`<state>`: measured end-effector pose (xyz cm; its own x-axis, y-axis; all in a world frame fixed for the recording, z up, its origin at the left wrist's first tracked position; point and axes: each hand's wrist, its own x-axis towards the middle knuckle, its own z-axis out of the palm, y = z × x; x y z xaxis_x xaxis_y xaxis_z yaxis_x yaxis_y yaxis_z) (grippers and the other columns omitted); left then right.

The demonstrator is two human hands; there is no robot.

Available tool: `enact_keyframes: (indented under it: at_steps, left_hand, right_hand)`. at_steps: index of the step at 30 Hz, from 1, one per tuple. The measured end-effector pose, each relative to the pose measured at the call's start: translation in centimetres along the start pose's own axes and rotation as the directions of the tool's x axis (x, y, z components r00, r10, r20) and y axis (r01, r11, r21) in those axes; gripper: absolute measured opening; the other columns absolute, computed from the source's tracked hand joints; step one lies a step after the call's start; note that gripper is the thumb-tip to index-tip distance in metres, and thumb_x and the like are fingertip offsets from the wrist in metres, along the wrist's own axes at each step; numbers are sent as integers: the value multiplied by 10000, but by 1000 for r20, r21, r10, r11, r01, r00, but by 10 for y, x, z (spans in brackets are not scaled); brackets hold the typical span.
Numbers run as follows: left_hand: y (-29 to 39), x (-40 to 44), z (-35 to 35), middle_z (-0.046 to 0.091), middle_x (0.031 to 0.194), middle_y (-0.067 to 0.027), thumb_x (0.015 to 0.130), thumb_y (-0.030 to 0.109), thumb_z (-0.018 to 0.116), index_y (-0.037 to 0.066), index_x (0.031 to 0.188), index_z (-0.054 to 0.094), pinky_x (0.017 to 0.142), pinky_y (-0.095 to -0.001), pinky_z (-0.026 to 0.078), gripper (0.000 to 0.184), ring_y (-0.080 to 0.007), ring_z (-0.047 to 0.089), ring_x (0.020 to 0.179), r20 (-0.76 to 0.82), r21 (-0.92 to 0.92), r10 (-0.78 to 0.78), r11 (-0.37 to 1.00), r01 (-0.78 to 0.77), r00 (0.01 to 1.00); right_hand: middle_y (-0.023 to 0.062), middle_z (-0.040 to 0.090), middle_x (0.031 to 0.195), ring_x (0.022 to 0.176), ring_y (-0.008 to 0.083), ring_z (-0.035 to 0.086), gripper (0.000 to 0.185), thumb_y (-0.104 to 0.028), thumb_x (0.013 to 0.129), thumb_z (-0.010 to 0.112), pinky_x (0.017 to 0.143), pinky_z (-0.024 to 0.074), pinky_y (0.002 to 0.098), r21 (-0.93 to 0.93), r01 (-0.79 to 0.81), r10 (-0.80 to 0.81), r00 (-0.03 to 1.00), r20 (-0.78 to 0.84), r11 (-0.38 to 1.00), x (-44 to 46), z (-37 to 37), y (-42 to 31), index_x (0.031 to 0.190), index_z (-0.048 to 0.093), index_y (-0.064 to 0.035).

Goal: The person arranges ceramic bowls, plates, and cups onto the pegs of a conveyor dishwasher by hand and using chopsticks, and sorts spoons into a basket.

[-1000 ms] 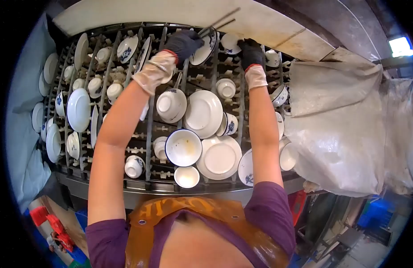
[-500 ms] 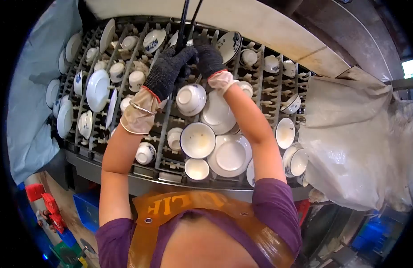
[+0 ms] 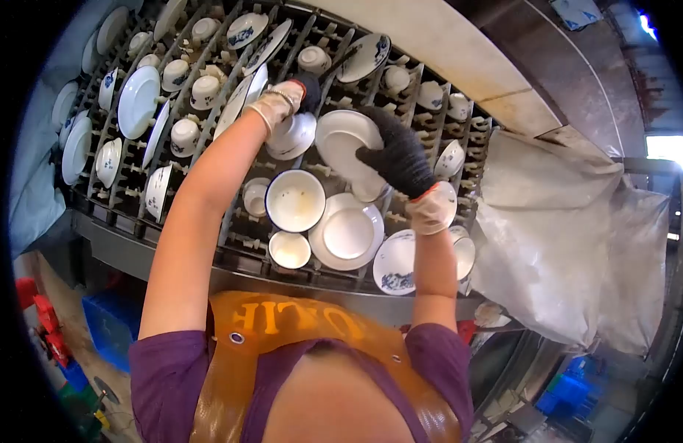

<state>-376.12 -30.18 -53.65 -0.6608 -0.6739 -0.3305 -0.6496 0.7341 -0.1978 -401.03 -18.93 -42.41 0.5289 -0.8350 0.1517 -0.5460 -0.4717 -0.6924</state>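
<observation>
My left hand (image 3: pixel 307 90), in a black glove, is closed around dark chopsticks (image 3: pixel 338 63), which stick out to the upper right over the rack. Just below its wrist sits a small white bowl (image 3: pixel 291 136). My right hand (image 3: pixel 400 153), also gloved in black, grips the right edge of a white oval plate (image 3: pixel 345 140), with the thumb over its face. Below are a blue-rimmed bowl (image 3: pixel 296 200), a smaller bowl (image 3: pixel 290 250) and a round white plate (image 3: pixel 349 232).
The slatted rack (image 3: pixel 242 240) holds upright plates and upturned cups on the left. A blue-patterned plate (image 3: pixel 364 57) leans at the back. Plastic sheeting (image 3: pixel 548 236) hangs at the right; a blue crate (image 3: pixel 111 328) stands lower left.
My hands have moved apart: the right one went down and right and took hold of the oval plate. The chopsticks now tilt to the right. The view has shifted.
</observation>
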Motion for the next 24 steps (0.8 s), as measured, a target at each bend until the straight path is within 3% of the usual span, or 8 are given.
enact_keyframes:
  at_steps: [3,7,10,14,17,19,21,24]
  left_hand:
    - [-9,4,5,637,801,-151,680,208,569,99,742,680,682,-393,495,168,-333,614,765,72,0,3,1000,-3,997]
    - [-8,4,30,625,828,-192,613,150,594,61,738,674,713,-386,498,173,-339,613,760,-143,-278,-189,950,144,971]
    - [2,-2,-6,626,838,-191,629,162,590,58,747,672,726,-395,491,178,-343,610,786,89,-333,-377,861,384,922]
    - [13,0,-4,623,824,-198,651,166,578,56,746,668,718,-404,485,171,-349,606,795,4,-391,-468,813,432,884]
    - [15,1,5,619,765,-179,668,154,565,70,693,651,653,-400,483,122,-341,606,727,-349,-247,-448,891,380,823]
    - [15,-1,4,606,738,-174,704,134,550,60,787,628,634,-404,475,136,-333,601,716,-558,-521,-524,824,220,644]
    - [18,-4,5,624,778,-176,716,143,548,51,820,643,682,-421,484,168,-343,603,730,-627,-548,-508,826,130,590]
    - [30,-7,-7,623,804,-175,735,152,544,74,851,641,692,-437,481,170,-352,600,754,-539,-583,-565,786,208,624]
  right_hand:
    - [116,618,981,950,331,575,389,-52,594,663,855,441,389,-84,24,-17,997,82,996,11,-22,-28,976,624,-110]
    - [72,609,918,974,268,537,231,-65,643,572,918,333,446,-718,303,-245,951,188,626,39,-4,-9,845,648,-145]
    - [104,602,865,895,273,557,150,-136,676,579,853,374,451,-645,306,-381,924,25,700,30,17,4,816,632,-126]
    - [165,611,847,803,340,588,351,-287,718,651,708,464,406,-147,30,15,954,298,989,1,60,-26,967,581,-51]
    - [173,613,807,800,348,590,352,-273,724,635,705,465,406,-163,108,-58,956,287,981,-19,115,4,991,574,-52]
    - [196,614,849,800,343,597,307,-206,736,608,686,470,411,-128,184,-159,970,184,975,-28,114,3,1022,583,-97]
    - [178,604,977,862,327,592,260,-137,745,591,678,478,408,-383,-76,120,988,93,921,-39,77,-49,1005,599,-127]
    - [119,577,1066,918,311,573,339,-114,703,642,732,478,382,-483,333,-426,900,-93,810,-57,70,-30,1040,602,-133]
